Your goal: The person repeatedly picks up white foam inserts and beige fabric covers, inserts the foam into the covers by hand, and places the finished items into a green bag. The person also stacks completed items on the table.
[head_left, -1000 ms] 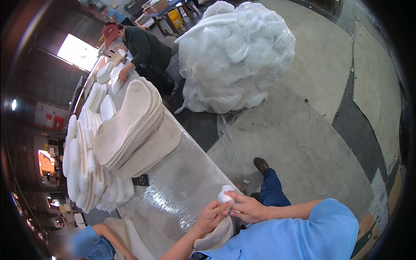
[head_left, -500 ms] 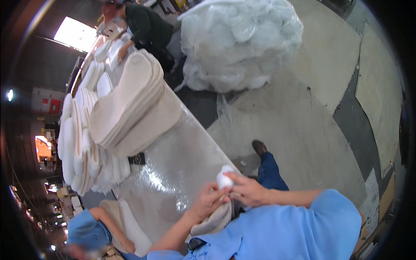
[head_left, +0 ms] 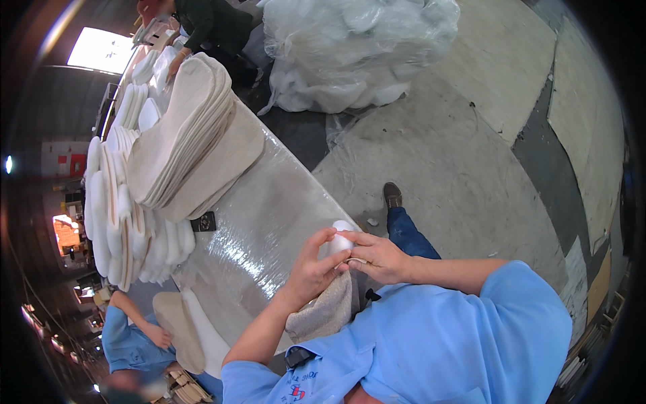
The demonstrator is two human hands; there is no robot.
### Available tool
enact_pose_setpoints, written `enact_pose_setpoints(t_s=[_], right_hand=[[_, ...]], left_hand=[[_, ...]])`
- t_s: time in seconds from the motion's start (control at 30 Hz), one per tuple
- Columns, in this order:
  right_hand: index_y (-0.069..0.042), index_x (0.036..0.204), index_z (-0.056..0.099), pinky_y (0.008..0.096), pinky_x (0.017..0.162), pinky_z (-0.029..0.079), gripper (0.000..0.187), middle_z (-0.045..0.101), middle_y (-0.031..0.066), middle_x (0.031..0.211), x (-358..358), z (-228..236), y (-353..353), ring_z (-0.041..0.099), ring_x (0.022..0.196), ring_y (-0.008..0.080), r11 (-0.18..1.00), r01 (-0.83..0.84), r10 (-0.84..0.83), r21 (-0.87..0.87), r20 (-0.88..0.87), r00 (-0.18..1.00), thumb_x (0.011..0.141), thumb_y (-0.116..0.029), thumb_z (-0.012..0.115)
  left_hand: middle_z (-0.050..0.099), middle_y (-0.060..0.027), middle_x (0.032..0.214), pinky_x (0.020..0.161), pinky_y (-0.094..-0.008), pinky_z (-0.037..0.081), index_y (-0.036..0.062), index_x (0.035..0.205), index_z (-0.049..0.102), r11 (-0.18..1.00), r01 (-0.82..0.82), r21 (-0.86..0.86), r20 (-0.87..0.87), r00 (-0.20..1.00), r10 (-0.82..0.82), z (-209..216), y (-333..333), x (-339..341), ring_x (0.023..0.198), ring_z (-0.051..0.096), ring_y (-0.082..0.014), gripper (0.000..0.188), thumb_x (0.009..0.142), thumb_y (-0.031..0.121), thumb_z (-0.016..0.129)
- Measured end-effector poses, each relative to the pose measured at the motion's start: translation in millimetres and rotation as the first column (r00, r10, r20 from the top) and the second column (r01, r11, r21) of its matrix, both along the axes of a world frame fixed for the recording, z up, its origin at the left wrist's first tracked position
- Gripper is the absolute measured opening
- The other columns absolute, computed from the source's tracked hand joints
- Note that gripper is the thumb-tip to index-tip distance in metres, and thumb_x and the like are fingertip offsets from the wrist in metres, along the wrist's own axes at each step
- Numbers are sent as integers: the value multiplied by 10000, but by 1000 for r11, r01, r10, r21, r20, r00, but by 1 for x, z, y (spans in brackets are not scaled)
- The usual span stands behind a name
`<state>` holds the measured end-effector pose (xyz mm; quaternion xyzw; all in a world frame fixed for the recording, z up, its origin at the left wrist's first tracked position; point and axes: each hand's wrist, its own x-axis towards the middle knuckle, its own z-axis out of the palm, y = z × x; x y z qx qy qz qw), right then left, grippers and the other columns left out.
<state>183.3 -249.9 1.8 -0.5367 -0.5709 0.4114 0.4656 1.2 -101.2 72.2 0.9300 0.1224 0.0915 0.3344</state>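
Observation:
Close to my body, at the table's near edge, both hands are closed on a beige fabric cover (head_left: 326,311) with white padding (head_left: 342,237) bulging from its far end. My left hand (head_left: 315,268) pinches the cover's edge against the padding, thumb and fingers bent. From the other side, my right hand (head_left: 380,257) grips the same edge, its fingers lying along the padding. The two hands nearly touch. Most of the cover hangs below them against my blue shirt, and its lower part is hidden by my left forearm.
Beyond my hands, a plastic-covered table (head_left: 259,202) carries a stack of beige covers (head_left: 185,135), white pads (head_left: 111,215) and a small black object (head_left: 203,222). One co-worker (head_left: 138,337) handles a cover at lower left; another (head_left: 212,27) stands far off beside a plastic-wrapped white bundle (head_left: 356,54).
My hands have shifted slightly up and left in view with the cover, and my left fingers now wrap higher on the padding. The lower-left co-worker's arm has moved back, showing more beige cover.

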Motion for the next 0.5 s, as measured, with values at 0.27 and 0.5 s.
enact_pose_setpoints(t_s=[0.27,0.5], right_hand=[[-54,1207,764,411,1060,536,285,701,114,1352,3,-16,6,670,1229,312,985,153,-163,-84,-131,978,1072,-261,623],[22,1087,780,332,920,542,273,728,100,1225,0,-31,19,700,1041,216,936,193,-303,-294,-397,866,1065,-223,662]], left_hand=[[727,-100,1047,826,-319,540,46,1094,806,882,-308,-357,-129,951,280,-24,-7,23,922,700,-234,153,1018,165,746],[679,-51,945,786,-289,489,29,1082,804,687,-460,-563,-233,886,402,-51,-1,25,901,631,-135,182,1068,182,706]])
